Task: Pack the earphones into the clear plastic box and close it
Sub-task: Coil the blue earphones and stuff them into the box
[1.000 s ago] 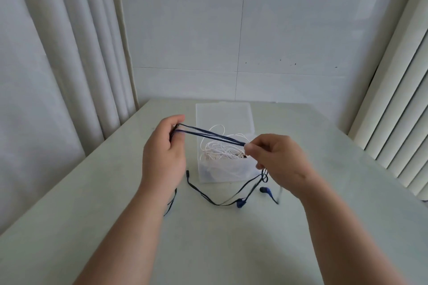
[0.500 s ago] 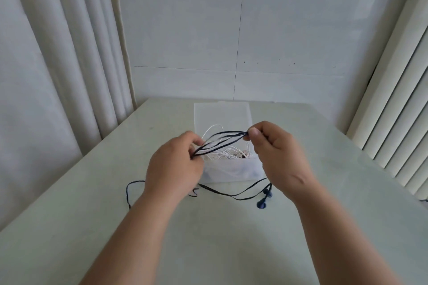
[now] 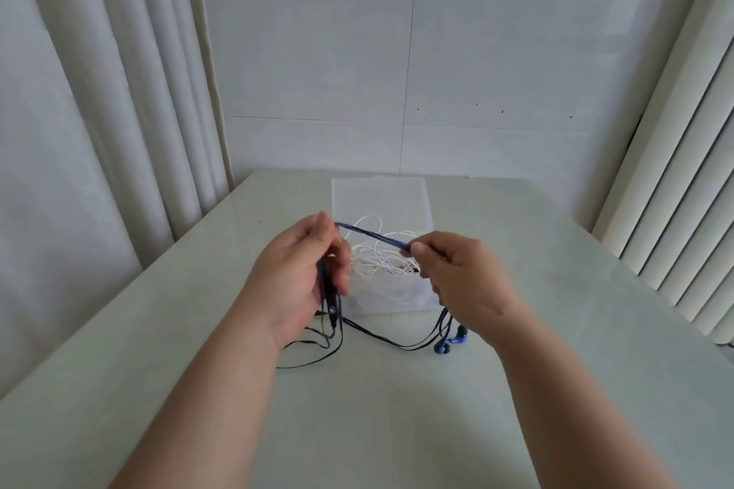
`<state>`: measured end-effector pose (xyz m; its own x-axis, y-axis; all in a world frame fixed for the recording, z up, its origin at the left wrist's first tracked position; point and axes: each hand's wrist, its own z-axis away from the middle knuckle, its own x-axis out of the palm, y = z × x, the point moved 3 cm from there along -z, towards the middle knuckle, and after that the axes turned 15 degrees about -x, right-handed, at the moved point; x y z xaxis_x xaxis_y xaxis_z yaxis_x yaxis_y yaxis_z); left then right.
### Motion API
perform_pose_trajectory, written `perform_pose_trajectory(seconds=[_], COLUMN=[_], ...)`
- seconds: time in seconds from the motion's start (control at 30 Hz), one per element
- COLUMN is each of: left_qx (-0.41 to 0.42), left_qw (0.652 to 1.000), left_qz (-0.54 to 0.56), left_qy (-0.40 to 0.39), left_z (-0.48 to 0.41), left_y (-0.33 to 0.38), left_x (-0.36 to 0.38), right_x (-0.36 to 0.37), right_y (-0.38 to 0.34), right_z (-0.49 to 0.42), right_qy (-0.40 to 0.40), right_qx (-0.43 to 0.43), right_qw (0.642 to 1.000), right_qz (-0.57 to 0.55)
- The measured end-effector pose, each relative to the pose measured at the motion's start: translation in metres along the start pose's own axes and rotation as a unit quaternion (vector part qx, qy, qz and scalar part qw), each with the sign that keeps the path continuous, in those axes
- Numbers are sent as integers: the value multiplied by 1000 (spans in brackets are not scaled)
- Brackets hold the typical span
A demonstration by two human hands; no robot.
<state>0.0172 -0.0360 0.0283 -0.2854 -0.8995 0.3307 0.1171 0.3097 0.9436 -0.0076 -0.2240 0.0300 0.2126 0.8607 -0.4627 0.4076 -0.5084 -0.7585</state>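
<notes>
Both grips pinched tight — left hand (image 3: pixel 296 282) and right hand (image 3: pixel 462 282) — on blue earphone cable (image 3: pixel 373 236).

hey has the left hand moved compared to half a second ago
Yes. The left hand still pinches the blue cord but now sits lower against the box, covering its front-left corner.
</notes>
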Motion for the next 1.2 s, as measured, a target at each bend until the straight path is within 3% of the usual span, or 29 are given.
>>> perform_pose_trajectory(seconds=[0.13,0.27,0.53,0.8,1.03,1.2], left_qx=[11,49,105,123,119,72], left_qw=[999,995,982,978,977,973], left_qz=[44,80,132,147,174,214], left_qy=[-10,-32,-84,-77,-19,35], left_z=[-2,-5,-4,-8,-12,-15], left_y=[10,16,22,17,9,2], left_x=[3,9,23,12,3,-9], right_x=[8,15,41,56,47,42], right_y=[2,2,-7,-10,-11,-9], right_z=[4,5,11,18,16,13], right_qy=[-88,-116,-148,-216,-161,-142], right_qx=[40,16,17,37,39,26], right_qw=[995,991,972,955,974,978], right_qz=[31,67,-180,-201,-157,-148])
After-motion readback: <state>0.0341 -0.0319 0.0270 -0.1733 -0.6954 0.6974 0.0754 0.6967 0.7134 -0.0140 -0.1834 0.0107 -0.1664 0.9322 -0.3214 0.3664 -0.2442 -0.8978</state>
